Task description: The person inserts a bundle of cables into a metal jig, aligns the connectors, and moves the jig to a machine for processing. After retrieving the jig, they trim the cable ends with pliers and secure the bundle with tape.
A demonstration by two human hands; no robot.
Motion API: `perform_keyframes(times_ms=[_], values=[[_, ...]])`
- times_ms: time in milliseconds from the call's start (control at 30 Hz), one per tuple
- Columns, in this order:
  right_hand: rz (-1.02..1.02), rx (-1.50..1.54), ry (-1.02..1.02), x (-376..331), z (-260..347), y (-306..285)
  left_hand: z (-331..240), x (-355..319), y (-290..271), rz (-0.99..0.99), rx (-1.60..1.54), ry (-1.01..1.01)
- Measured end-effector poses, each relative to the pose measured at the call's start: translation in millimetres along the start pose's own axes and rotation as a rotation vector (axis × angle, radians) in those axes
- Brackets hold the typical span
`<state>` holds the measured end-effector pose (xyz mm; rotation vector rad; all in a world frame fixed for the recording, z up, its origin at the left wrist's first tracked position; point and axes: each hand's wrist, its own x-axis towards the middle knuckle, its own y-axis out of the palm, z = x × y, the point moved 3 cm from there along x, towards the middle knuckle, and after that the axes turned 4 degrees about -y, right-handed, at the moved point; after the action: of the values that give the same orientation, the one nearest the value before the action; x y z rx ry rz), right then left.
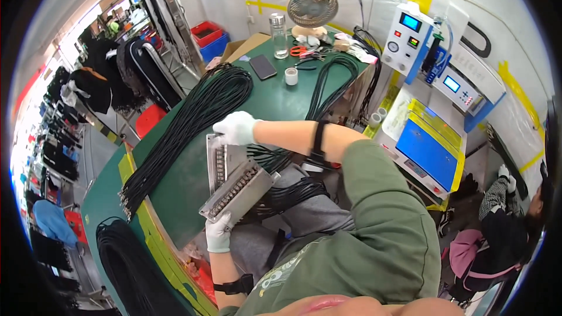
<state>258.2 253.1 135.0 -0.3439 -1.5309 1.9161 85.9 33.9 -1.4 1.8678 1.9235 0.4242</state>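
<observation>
Olive shirt (369,257), two ridged grey metal blocks (249,198), left grip (219,234) closed on one, right grip (235,129), closure unclear

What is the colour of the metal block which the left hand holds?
The metal block is silver-grey; it shows best in the head view.

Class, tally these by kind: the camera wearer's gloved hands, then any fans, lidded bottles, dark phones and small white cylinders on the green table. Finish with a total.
Left hand and right hand, gloved: 2
Fan: 1
Lidded bottle: 1
Dark phone: 1
Small white cylinder: 1
Total: 6
</observation>
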Motion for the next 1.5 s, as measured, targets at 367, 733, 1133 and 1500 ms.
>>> perform_keyframes(times_ms=[367,733,1133,1500], values=[[-1.243,0.045,0.509,-411.2,-73.1,-284.2,-35.1,75.8,15.1,0.122,0.152,0.163],[-1.778,0.596,1.184,-723.2,-161.4,-227.2,-2.0,137.7,35.3,-0.144,0.184,-0.042],[-1.305,0.141,1.712,-856.6,-359.6,-50.5,5.8,147.7,45.2,-0.215,0.248,-0.106],[-0.814,-0.074,2.031,-871.2,-405.1,-69.2,24.6,167.1,55.9,-0.222,0.234,-0.103]])
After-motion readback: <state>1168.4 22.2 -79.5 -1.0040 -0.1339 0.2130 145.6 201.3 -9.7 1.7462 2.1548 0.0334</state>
